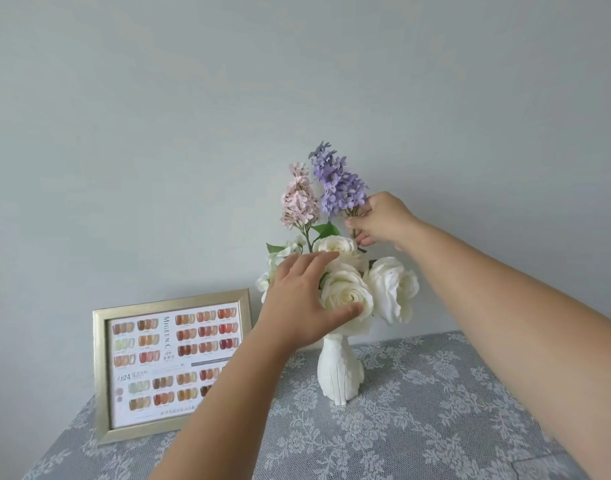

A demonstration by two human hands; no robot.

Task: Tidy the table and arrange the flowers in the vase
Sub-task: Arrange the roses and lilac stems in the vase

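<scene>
Lettering reading "MIGEN C" is printed vertically on a nail-colour swatch chart held in a pale gold picture frame [101, 375], which is stood at the left of a table covered by a grey lace cloth with white floral pattern [418, 427]; smaller print below cannot be read. A white ribbed ceramic vase [338, 372] is placed upright just right of the frame, filled with white roses [390, 289], a pink lilac sprig [299, 202] and a purple lilac sprig [337, 181]. The purple sprig's stem is pinched by the right hand [380, 220]. The left hand [304, 299] is laid with fingers spread against the roses. A plain pale wall is seen behind.
</scene>
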